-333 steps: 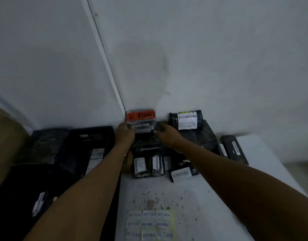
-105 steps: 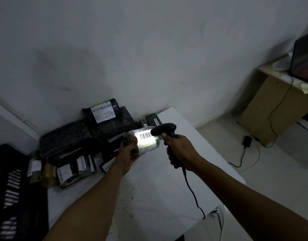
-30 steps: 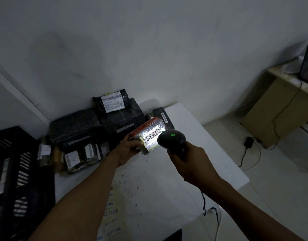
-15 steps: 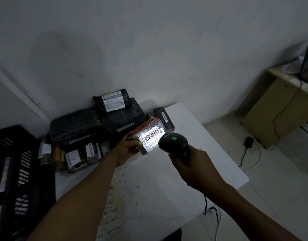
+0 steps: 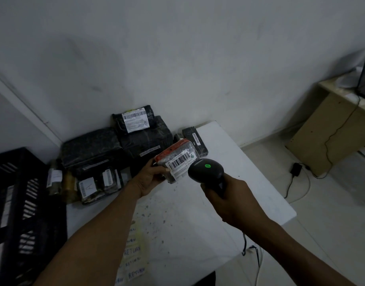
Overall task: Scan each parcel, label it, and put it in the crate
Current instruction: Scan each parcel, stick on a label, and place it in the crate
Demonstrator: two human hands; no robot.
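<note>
The left hand (image 5: 149, 178) grips the parcel (image 5: 178, 159) above the worktop (image 5: 229, 203) centre, fingers curled around its left end. The right hand (image 5: 229, 198) wraps the scanner (image 5: 206, 171) handle. Best practice: keep the barcode facing the scanner head, unobstructed.

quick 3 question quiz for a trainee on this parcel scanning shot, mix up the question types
1. True or false: the left hand holds the orange-topped parcel with its barcode label facing the scanner.
2. Multiple choice: what colour is the light on top of the scanner? A red, B green, C blue.
3. Fill in the word: the handwritten slips at the near edge of the white table read ____.

Key
1. True; the right hand has its grip round the scanner's handle and aims its head at that label.
2. B
3. RETURN
</note>
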